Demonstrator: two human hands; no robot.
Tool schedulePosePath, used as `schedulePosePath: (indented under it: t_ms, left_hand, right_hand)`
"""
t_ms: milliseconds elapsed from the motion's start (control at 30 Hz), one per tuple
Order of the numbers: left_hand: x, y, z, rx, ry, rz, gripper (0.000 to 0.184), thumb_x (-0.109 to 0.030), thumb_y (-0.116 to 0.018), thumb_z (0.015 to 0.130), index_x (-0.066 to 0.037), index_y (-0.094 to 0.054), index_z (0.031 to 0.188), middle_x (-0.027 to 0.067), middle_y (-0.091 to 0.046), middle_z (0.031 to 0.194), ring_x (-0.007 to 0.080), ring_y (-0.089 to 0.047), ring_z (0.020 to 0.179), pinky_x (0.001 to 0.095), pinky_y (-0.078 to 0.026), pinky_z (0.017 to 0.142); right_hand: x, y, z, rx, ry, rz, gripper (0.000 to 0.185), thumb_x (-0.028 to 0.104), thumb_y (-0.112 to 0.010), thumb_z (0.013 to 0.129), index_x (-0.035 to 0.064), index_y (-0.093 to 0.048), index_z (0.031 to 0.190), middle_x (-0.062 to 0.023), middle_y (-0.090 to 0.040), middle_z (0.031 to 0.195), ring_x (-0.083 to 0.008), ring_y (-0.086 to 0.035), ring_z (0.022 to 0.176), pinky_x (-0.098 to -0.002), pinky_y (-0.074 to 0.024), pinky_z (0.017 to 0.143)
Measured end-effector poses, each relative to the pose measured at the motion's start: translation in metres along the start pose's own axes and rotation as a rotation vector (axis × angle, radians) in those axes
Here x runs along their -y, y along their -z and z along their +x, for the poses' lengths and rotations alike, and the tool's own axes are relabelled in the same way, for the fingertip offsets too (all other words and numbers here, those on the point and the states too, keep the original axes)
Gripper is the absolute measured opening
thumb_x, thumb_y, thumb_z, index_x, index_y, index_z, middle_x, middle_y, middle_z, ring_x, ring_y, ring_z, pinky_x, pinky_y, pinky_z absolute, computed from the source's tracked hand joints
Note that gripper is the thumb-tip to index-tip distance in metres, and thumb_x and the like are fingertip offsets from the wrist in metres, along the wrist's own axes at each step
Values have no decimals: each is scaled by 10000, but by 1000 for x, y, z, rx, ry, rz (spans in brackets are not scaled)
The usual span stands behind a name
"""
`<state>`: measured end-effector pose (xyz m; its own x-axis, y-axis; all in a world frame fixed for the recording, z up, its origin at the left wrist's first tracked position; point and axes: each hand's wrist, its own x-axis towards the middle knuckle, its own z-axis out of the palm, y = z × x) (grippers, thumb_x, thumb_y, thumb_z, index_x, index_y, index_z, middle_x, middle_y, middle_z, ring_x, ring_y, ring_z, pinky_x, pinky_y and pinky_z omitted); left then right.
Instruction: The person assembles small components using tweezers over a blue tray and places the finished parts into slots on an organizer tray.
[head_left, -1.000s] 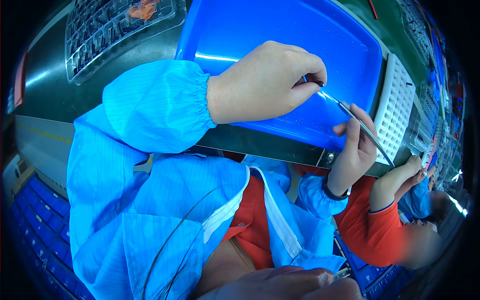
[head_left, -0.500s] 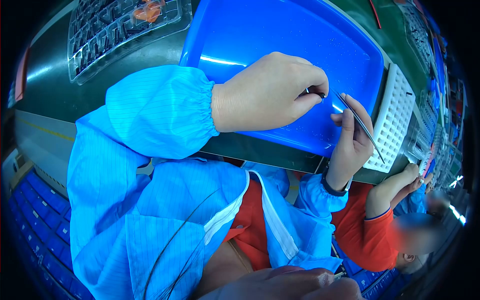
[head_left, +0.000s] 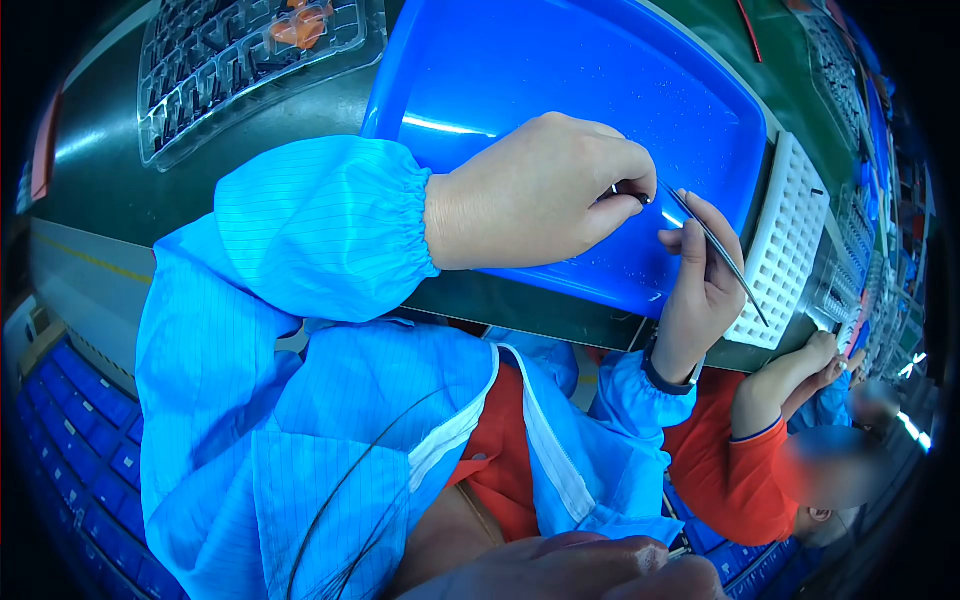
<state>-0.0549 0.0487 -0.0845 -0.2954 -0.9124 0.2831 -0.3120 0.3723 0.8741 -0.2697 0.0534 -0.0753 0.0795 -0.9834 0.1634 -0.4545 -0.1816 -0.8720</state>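
My left hand (head_left: pixel 540 195) is over the blue tray (head_left: pixel 500 60), its thumb and forefinger pinched on a small black part (head_left: pixel 643 199). Most of that part is hidden by the fingers, so its kind cannot be made out. To the right, my right hand (head_left: pixel 700 275) is closed around slim metal tweezers (head_left: pixel 738 274). Their pointed end is up by the left fingertips, a short distance from the black part. Tiny pale specks are scattered over the tray's floor.
A white foam tray (head_left: pixel 783 245) with rows of pockets stands right of the blue tray, one dark piece on it. Clear plastic trays (head_left: pixel 250 75) with dark parts and an orange item (head_left: pixel 300 28) lie at upper left. A co-worker in red (head_left: pixel 735 460) sits at right.
My left hand has shifted very slightly downward, and less of the small black part shows between its fingers. The right hand and tweezers stay almost where they were.
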Motion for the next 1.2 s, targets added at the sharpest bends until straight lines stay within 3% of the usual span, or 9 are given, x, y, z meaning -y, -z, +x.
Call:
schedulePosePath:
  t_ms: [400,467,500,567,733,800,1200]
  left_hand:
    - [-1,1,4,20,-58,-25,143,-36,-682,876,5,-686,1012,132,-698,953,257,-701,854,330,-569,746]
    - [-1,-2,4,-33,17,-112,117,-61,-658,880,-4,-680,979,172,-695,943,315,-700,824,371,-567,716]
    - [-3,-1,5,-12,41,-98,124,-49,-670,873,-4,-684,988,169,-696,949,303,-705,834,359,-571,725]
    - [-10,0,7,22,93,-91,143,-31,-685,868,-5,-691,1008,156,-700,960,271,-713,853,331,-576,742]
    - [-11,-4,5,68,189,-164,141,4,-671,890,11,-690,1029,114,-705,980,184,-702,883,273,-562,785]
    - [-10,-1,4,52,302,-211,131,11,-659,906,21,-684,1034,100,-702,990,160,-691,891,259,-552,801]
    - [-11,3,5,128,334,-227,151,-3,-592,972,37,-631,1112,103,-677,1061,169,-672,950,289,-538,861]
  right_hand:
    - [7,10,4,-47,14,71,233,110,-576,1012,-29,-649,1184,-105,-687,998,-117,-643,800,-242,-502,728]
    - [13,23,-2,-74,22,111,287,158,-539,1039,-39,-614,1233,-101,-687,966,-119,-628,803,-263,-501,740]
    - [14,31,-5,-142,12,77,287,158,-539,1039,-39,-614,1233,-101,-687,966,-119,-628,803,-263,-501,740]
    - [10,48,0,-301,214,189,317,183,-522,1047,-40,-580,1264,-118,-678,983,-148,-635,804,-285,-516,734]
    - [40,93,15,-313,650,618,352,227,-496,1054,-25,-547,1296,-149,-667,1041,-196,-646,826,-316,-540,731]
    - [50,101,18,-330,706,677,359,236,-488,1056,-22,-545,1298,-153,-669,1038,-199,-648,827,-317,-541,731]
    - [76,132,9,-423,791,740,400,294,-436,1067,-5,-531,1315,-175,-681,1017,-216,-661,836,-321,-546,734]
